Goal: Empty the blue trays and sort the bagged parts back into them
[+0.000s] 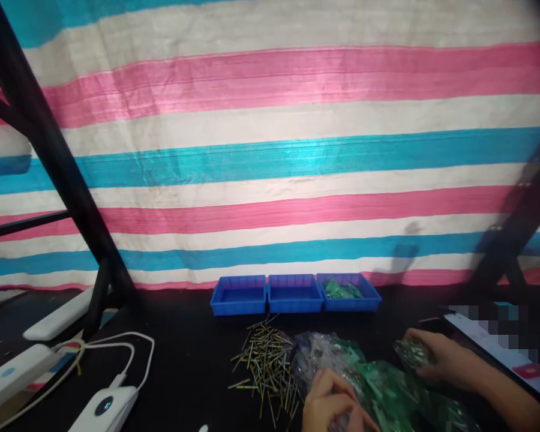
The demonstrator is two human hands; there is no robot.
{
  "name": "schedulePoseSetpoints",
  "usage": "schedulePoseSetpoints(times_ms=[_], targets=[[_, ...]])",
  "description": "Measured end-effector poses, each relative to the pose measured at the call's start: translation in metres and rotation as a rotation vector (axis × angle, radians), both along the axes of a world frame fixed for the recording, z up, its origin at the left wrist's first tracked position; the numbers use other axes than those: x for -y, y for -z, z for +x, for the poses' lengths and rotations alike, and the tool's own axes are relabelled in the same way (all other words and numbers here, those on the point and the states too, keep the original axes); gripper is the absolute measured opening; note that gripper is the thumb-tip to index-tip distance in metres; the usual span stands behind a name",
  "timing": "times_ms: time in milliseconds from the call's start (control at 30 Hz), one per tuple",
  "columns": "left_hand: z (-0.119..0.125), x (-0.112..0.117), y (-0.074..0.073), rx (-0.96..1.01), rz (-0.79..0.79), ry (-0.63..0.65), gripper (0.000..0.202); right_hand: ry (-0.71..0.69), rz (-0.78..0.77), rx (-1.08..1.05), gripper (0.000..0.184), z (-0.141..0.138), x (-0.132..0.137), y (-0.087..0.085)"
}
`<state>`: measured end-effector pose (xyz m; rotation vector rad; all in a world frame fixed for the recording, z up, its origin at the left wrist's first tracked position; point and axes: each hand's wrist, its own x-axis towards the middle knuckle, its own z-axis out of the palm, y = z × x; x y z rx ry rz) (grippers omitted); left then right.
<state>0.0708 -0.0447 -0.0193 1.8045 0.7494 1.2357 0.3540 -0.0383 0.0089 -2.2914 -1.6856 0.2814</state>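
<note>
My left hand (pixel 333 403) is closed at the bottom of the head view, its fingers curled on crumpled clear plastic, part of which shows between them. A clear plastic bag (pixel 317 354) lies just beyond it. My right hand (pixel 443 360) grips a small clear plastic packet (pixel 413 353), whose contents I cannot make out. Between and below the hands spreads a heap of green plastic packets (pixel 387 390). Left of the bag lies a loose pile of thin metal pins (pixel 267 357), some with yellowish parts.
Three blue bins stand in a row at the back: a left bin (pixel 238 311), a middle bin (pixel 296 308) and a right bin (pixel 353 306) holding green packets. At left are a power bank (pixel 105 411), white cables (pixel 150 354) and a power strip (pixel 20 372). Black frame posts (pixel 67 174) flank the table.
</note>
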Motion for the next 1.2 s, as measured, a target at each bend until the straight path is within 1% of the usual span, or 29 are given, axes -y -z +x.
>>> schedulePoseSetpoints(times_ms=[67, 133, 167, 200, 233, 267, 333, 433, 500, 600, 667, 733, 833, 900, 967, 1033, 1133, 1200], targets=[[-0.001, 0.001, -0.001, -0.003, -0.017, -0.003, 0.032, -0.067, -0.020, -0.080, 0.024, -0.016, -0.005, -0.015], [-0.001, 0.002, -0.003, -0.009, -0.065, -0.033, 0.017, -0.138, 0.013, -0.148, 0.021, -0.035, -0.009, -0.028], [-0.001, 0.003, -0.005, -0.011, -0.108, -0.062, 0.022, -0.175, 0.024, -0.186, 0.021, -0.047, -0.011, -0.032], [-0.001, 0.004, -0.007, -0.010, -0.161, -0.101, 0.032, -0.214, 0.046, -0.248, 0.019, -0.059, -0.013, -0.035], [-0.001, 0.004, -0.008, -0.007, -0.218, -0.148, 0.039, -0.244, 0.064, -0.337, 0.019, -0.071, -0.014, -0.036], [-0.001, 0.003, -0.010, 0.000, -0.272, -0.198, 0.043, -0.281, 0.073, -0.442, 0.021, -0.082, -0.015, -0.036], [-0.003, 0.000, -0.014, 0.035, -0.351, -0.287, 0.042, -0.332, 0.075, -0.648, 0.026, -0.103, -0.016, -0.031], [-0.009, -0.009, -0.019, 0.108, -0.448, -0.355, 0.047, -0.368, 0.094, -0.889, 0.030, -0.122, -0.016, -0.020], [-0.012, -0.014, -0.021, 0.128, -0.478, -0.350, 0.047, -0.364, 0.109, -0.999, 0.031, -0.129, -0.015, -0.015], [-0.017, -0.018, -0.025, 0.091, -0.492, -0.259, 0.041, -0.304, 0.144, -1.104, 0.035, -0.135, -0.016, -0.009], [-0.019, -0.019, -0.028, 0.050, -0.513, -0.180, 0.035, -0.285, 0.146, -1.151, 0.039, -0.138, -0.015, -0.005], [-0.020, -0.018, -0.030, 0.038, -0.517, -0.141, 0.029, -0.310, 0.121, -1.183, 0.040, -0.143, -0.013, -0.002], [-0.021, -0.017, -0.032, 0.049, -0.507, -0.123, 0.024, -0.372, 0.098, -1.195, 0.035, -0.148, -0.008, -0.002], [-0.023, -0.017, -0.032, 0.036, -0.486, -0.143, 0.022, -0.398, 0.114, -1.193, 0.030, -0.150, -0.004, -0.005], [-0.025, -0.018, -0.033, 0.013, -0.413, -0.175, 0.019, -0.413, 0.178, -1.170, 0.022, -0.150, -0.001, -0.007], [-0.027, -0.018, -0.034, -0.009, -0.309, -0.210, 0.015, -0.428, 0.254, -1.105, 0.016, -0.148, -0.001, -0.009], [-0.029, -0.019, -0.038, -0.047, -0.186, -0.234, 0.016, -0.440, 0.322, -0.980, 0.019, -0.144, -0.001, -0.010], [-0.030, -0.019, -0.038, -0.068, -0.167, -0.225, 0.016, -0.435, 0.351, -0.932, 0.020, -0.143, -0.001, -0.010]])
